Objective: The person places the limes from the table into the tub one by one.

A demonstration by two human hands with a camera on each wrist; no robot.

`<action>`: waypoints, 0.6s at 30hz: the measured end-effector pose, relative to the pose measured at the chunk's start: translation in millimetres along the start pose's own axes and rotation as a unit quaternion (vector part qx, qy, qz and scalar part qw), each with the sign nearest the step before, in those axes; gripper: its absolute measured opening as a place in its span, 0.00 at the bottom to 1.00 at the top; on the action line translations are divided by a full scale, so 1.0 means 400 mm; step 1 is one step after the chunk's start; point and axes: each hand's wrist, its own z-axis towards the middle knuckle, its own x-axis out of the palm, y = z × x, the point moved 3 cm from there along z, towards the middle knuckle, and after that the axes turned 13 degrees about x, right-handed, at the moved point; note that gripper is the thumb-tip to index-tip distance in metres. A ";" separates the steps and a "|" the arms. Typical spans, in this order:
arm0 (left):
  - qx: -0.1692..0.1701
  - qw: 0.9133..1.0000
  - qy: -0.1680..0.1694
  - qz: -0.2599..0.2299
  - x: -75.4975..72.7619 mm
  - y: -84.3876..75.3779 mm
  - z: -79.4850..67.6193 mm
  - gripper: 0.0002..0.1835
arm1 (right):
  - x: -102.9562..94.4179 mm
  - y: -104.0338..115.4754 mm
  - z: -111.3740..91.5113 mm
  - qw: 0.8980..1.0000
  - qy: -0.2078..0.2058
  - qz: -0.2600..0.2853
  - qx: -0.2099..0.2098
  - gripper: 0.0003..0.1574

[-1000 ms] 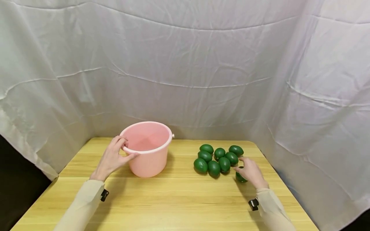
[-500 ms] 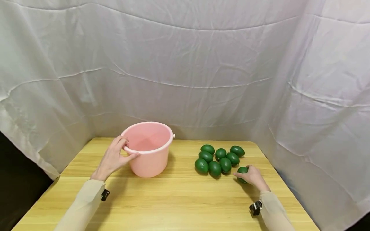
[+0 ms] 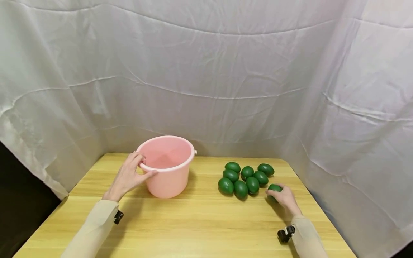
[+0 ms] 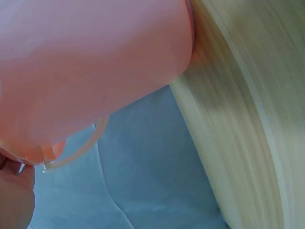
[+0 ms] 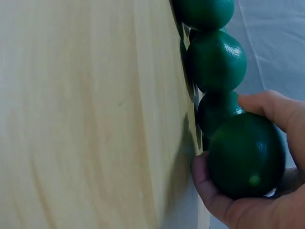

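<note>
My left hand [image 3: 127, 176] grips the near-left rim of a pink plastic bucket [image 3: 167, 182], fingers over the inside and thumb along the outside. The bucket stands upright, and its visible inside shows nothing in it. In the left wrist view, the bucket's wall [image 4: 95, 62] fills the upper left, with part of the hand [image 4: 16, 195] at the rim. On the right, my right hand [image 3: 285, 199] holds a glossy dark green avocado [image 5: 247, 155] between thumb and curled fingers. Several more avocados [image 3: 241, 189] lie in a cluster just left of this hand.
Everything stands on a light wooden table [image 3: 193, 225]. Pale grey cloth [image 3: 209, 71] hangs behind and along both sides. The bucket's handle [image 4: 88, 145] hangs down on its far side in the left wrist view.
My right hand has closed around the lone avocado and appears to have raised it slightly. The left hand keeps its hold on the bucket rim. The whole view has shifted slightly.
</note>
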 end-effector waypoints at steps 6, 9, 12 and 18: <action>0.006 1.000 -0.013 -0.014 0.011 0.006 0.001 0.25 | 0.000 0.010 -0.004 0.996 -0.012 0.090 0.009 0.42; 0.007 1.000 -0.019 -0.019 0.014 0.007 0.000 0.24 | 0.004 0.020 -0.007 0.990 -0.009 0.139 0.015 0.46; 0.006 1.000 -0.020 -0.022 0.013 0.006 -0.002 0.24 | 0.010 0.031 -0.010 0.983 0.000 0.180 0.022 0.46; 0.004 1.000 -0.023 -0.020 0.011 0.004 -0.002 0.24 | 0.010 0.059 -0.014 0.984 -0.014 0.179 0.010 0.50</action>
